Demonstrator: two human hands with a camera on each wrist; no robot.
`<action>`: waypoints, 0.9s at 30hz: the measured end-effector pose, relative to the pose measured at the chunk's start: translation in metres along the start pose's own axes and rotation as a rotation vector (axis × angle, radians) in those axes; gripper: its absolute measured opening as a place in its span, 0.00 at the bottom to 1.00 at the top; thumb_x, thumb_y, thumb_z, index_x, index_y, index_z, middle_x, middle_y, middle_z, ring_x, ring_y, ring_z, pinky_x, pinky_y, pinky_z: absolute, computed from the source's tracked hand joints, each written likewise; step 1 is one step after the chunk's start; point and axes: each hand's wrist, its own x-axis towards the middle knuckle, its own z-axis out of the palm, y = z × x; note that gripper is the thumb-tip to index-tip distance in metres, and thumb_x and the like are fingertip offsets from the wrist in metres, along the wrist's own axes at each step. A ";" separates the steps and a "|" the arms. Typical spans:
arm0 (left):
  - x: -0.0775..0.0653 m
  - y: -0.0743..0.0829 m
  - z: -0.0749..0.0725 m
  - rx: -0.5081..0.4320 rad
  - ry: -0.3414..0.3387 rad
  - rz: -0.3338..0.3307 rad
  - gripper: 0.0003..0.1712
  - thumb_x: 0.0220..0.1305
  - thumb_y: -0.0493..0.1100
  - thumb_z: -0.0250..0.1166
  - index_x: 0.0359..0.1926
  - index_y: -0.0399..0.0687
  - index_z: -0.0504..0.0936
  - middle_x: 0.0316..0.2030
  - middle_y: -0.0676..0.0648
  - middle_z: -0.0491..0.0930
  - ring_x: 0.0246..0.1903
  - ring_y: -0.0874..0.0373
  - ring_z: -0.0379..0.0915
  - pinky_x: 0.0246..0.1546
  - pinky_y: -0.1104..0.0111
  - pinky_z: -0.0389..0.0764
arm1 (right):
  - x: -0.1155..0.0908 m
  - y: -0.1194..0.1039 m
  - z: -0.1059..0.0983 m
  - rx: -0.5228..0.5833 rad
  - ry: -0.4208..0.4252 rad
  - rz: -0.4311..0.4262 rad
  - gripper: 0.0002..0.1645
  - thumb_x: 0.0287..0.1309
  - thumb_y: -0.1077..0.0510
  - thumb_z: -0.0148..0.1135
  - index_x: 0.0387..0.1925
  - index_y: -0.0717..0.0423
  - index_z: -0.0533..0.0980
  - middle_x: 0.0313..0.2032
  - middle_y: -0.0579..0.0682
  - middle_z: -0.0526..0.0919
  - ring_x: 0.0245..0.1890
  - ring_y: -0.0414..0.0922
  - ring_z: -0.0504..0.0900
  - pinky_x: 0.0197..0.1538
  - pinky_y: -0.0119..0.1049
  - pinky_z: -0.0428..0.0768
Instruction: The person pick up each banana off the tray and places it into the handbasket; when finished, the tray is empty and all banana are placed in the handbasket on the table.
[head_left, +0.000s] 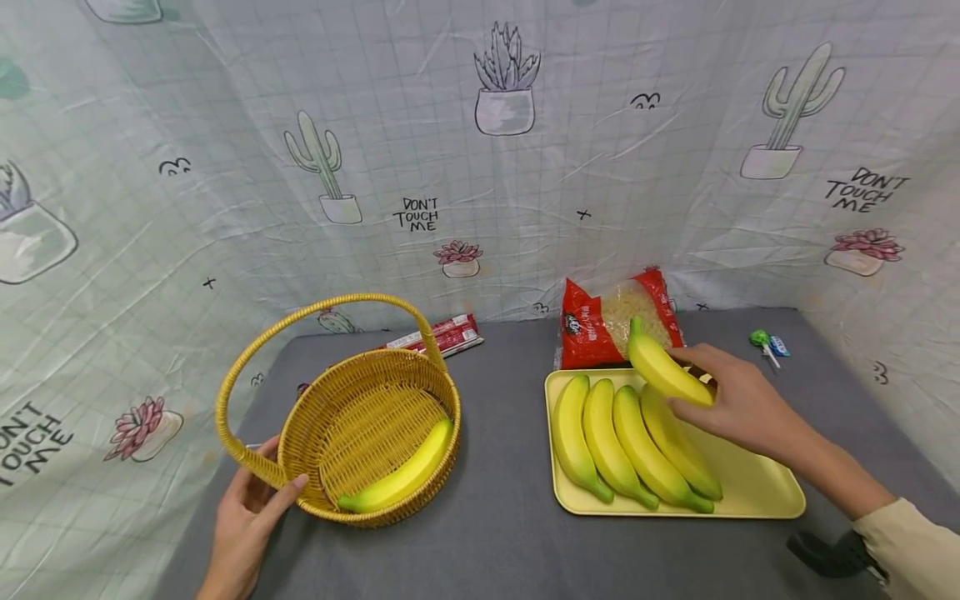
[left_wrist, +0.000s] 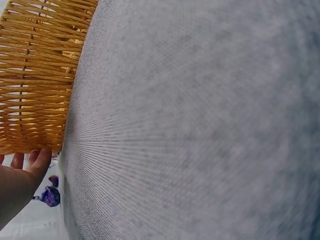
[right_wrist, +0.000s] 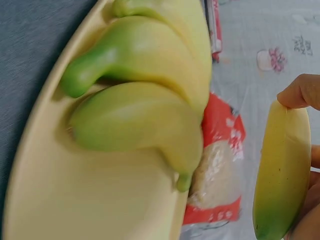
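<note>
My left hand (head_left: pixel 251 508) grips the side of a yellow wicker basket (head_left: pixel 360 367) near the foot of its tall handle, thumb over the rim and fingers outside. One yellow banana (head_left: pixel 405 475) with green tips lies inside along the basket's right wall. In the left wrist view, the fingers (left_wrist: pixel 42 157) touch the woven side low down. On the right, my right hand (head_left: pixel 727 392) pinches another banana (head_left: pixel 663 367) between thumb and fingers, raised over a pale yellow tray (head_left: pixel 757 492). Several bananas (head_left: pixel 618 442) lie side by side in the tray's left half.
Behind the tray leans a red bag with a clear window (head_left: pixel 618 321). Red packets (head_left: pixel 450 333) lie behind the basket. A green lollipop (head_left: pixel 761 338) rests at the back right, and a black object (head_left: pixel 828 554) sits near the right sleeve. Printed cloth (head_left: pixel 510 208) hangs behind the grey table.
</note>
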 end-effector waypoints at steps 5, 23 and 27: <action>0.000 -0.001 0.000 0.012 0.009 -0.021 0.42 0.71 0.40 0.73 0.80 0.49 0.65 0.74 0.38 0.66 0.62 0.66 0.70 0.52 0.82 0.74 | 0.011 -0.015 0.000 0.036 -0.019 -0.038 0.35 0.58 0.55 0.79 0.65 0.60 0.79 0.51 0.49 0.83 0.42 0.45 0.81 0.35 0.37 0.81; 0.001 -0.001 -0.003 0.017 -0.040 0.001 0.42 0.73 0.40 0.71 0.82 0.51 0.63 0.75 0.39 0.64 0.66 0.64 0.66 0.55 0.82 0.71 | 0.055 -0.067 0.008 0.057 -0.106 -0.193 0.35 0.56 0.54 0.76 0.65 0.56 0.80 0.53 0.48 0.84 0.40 0.42 0.77 0.39 0.42 0.79; 0.001 -0.001 -0.002 0.016 -0.034 -0.005 0.42 0.73 0.40 0.72 0.82 0.51 0.63 0.75 0.39 0.64 0.66 0.64 0.67 0.55 0.82 0.71 | 0.065 -0.079 0.013 0.058 -0.132 -0.217 0.33 0.56 0.53 0.75 0.65 0.52 0.81 0.55 0.47 0.82 0.42 0.43 0.76 0.41 0.44 0.79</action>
